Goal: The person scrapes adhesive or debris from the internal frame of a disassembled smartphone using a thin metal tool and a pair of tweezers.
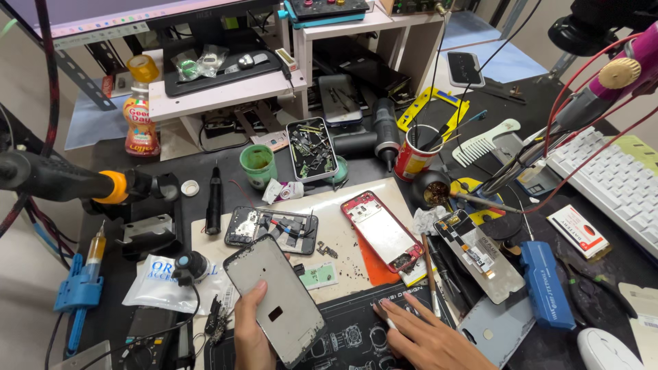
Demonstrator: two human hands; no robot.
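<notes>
bare mat (343, 233) centre — red phone frame (381, 229), brushes (430, 274) crowding right

1. Two bare hands are seen at the lower edge: the left hand (250, 329) and the right hand (428, 339).
2. No gloves, rings or watch are worn.
3. No sleeves are seen at the wrists.

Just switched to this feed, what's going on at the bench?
A person is at a cluttered phone repair bench. The left hand holds a grey phone panel tilted above the work mat. The right hand rests on the mat, fingertips by a thin tool. A red phone frame and an opened phone lie just beyond.
</notes>
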